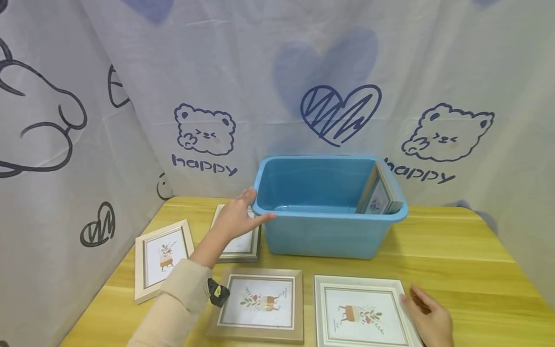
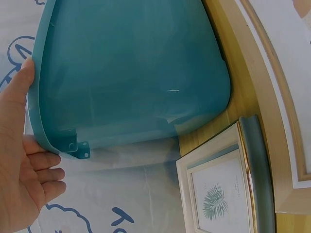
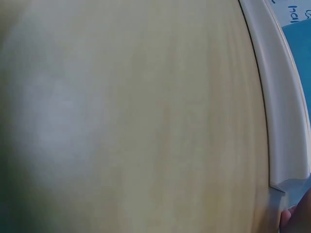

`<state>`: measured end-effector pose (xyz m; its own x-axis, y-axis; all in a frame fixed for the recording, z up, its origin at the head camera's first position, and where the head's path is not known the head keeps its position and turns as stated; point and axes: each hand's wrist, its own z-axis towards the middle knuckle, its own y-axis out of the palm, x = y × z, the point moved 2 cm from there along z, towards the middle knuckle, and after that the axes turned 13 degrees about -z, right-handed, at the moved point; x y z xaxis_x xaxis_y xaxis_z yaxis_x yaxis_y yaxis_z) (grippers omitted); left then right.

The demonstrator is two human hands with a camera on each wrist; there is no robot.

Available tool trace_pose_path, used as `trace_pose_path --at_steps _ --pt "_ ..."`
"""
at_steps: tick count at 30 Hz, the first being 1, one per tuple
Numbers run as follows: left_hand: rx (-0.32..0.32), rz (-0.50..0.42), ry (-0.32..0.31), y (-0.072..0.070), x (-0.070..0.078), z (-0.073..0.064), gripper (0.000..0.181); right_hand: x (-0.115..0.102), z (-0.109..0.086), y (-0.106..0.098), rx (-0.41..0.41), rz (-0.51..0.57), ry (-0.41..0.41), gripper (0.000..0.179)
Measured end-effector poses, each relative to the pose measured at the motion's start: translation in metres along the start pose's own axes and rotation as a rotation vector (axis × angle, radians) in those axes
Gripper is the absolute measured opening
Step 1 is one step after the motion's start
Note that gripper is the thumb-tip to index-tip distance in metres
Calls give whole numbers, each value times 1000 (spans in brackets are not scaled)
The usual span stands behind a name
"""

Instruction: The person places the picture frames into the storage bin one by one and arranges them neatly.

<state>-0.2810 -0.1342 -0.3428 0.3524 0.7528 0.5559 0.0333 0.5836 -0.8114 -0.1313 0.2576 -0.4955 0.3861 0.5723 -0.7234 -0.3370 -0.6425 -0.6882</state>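
Note:
My left hand (image 1: 236,217) grips the front left corner of a blue plastic tub (image 1: 325,236). Its thumb lies along the front rim and its fingers are at the left side. Leaning inside the tub's right end are picture frames (image 1: 376,195); how many is unclear. My right hand (image 1: 429,318) is at the right edge of a white picture frame (image 1: 318,308) lying flat on the table. The thumb touches that edge, while the forefinger stands bent away from it. In the right wrist view, only a bit of the hand (image 3: 297,216) shows beside the frame's side.
A tan picture frame (image 1: 260,332) lies at front centre, partly covered by my left sleeve. A cream frame (image 1: 140,270) lies at the far left, and another frame (image 1: 255,243) sits partly behind my left hand. Printed cloth (image 1: 260,72) hangs behind the wooden table (image 1: 472,270).

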Motion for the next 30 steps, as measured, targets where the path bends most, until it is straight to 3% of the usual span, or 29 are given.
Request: trace_pose_path --at_steps 8,20,30 --pt "-5 -11 4 1 3 4 92 2 2 -3 -136 -194 -26 66" --pt "4 -22 -18 2 3 1 93 1 -2 2 -91 -278 -151 56" --pt "3 -20 -19 0 1 1 92 2 -6 7 68 -285 -269 45"
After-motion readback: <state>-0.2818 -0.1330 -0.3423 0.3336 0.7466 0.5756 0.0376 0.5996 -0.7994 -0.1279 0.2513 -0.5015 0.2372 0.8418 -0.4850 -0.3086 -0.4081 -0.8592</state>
